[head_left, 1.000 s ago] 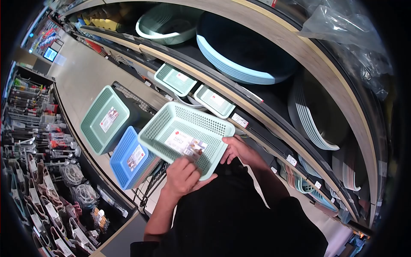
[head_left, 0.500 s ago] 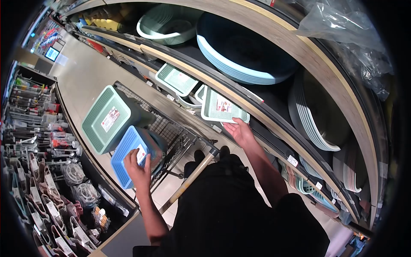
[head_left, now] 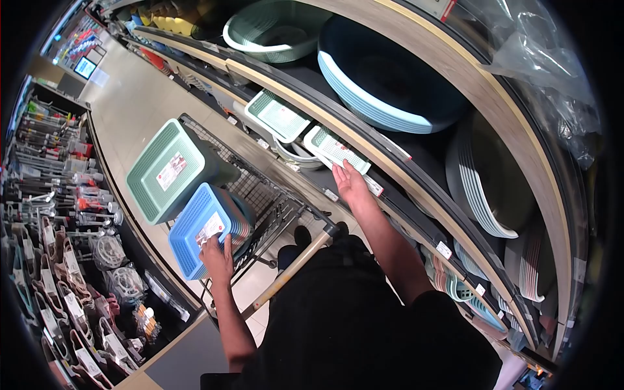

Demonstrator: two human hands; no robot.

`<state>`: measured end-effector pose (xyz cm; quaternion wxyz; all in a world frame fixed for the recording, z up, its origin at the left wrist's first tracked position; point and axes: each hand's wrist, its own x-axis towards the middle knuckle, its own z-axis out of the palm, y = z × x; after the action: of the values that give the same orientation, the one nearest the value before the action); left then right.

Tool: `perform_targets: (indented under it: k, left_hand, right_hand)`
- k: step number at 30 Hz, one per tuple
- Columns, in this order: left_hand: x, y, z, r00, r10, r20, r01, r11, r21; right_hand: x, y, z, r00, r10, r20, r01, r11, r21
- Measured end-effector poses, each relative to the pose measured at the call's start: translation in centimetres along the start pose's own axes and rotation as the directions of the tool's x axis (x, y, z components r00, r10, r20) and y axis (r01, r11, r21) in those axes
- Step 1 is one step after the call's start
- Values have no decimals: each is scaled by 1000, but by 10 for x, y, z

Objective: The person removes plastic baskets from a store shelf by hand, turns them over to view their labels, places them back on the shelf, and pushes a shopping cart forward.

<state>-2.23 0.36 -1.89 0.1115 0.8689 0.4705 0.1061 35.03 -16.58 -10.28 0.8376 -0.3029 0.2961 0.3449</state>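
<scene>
A stack of blue plastic baskets (head_left: 185,247) sits tilted at the near end of a shopping cart, a white label inside the top one. My left hand (head_left: 218,260) is at its near rim, fingers bent over the edge by the label and thumb on the outer side. On the lower shelf to the right lies a pale green basket (head_left: 335,148) with a label. My right hand (head_left: 352,185), palm turned up and fingers stretched out, touches the front edge of that basket. Beside the blue stack stands a larger green basket stack (head_left: 146,175).
The wire cart (head_left: 260,198) has a long handle (head_left: 286,276) in front of my body. Another pale green basket (head_left: 276,117) lies farther along the shelf. Large blue tubs (head_left: 364,97) fill the shelf above. Packaged goods (head_left: 65,279) hang on the left rack.
The pale green basket has gone deeper into the shelf, with my right hand following at its front edge. My left hand has shifted slightly along the blue basket's rim.
</scene>
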Motion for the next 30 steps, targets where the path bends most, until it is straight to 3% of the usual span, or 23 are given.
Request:
perform_targets:
  k: [2, 6, 11, 15, 18, 25, 27, 30]
  left_hand:
    - [1, 4, -4, 998, -29, 52, 28, 999, 30]
    - [-2, 3, -1, 1000, -7, 6, 7, 999, 35]
    - [-1, 3, 0, 1000, -4, -3, 4, 1000, 31]
    - [-1, 3, 1, 1000, 5, -10, -5, 999, 33]
    - [0, 4, 0, 1000, -4, 5, 4, 1000, 29]
    - [-2, -2, -2, 999, -17, 42, 17, 1000, 5]
    - [1, -7, -3, 997, -29, 73, 31, 999, -18]
    - [7, -11, -7, 996, -5, 94, 13, 996, -88]
  right_hand:
    - [-3, 1, 7, 998, 16, -61, -16, 1000, 0]
    - [-4, 2, -2, 997, -13, -79, 15, 1000, 23]
    - [-16, 7, -2, 971, -187, -149, 190, 982, 7]
    - [-8, 16, -2, 967, -215, -135, 215, 977, -18]
    - [0, 20, -9, 991, -107, -77, 110, 993, 33]
    - [-29, 15, -27, 993, -67, -97, 69, 998, 13]
    - [-57, 11, -21, 990, -44, -131, 20, 984, -179]
    - [-59, 9, -33, 994, 15, -107, -37, 977, -212]
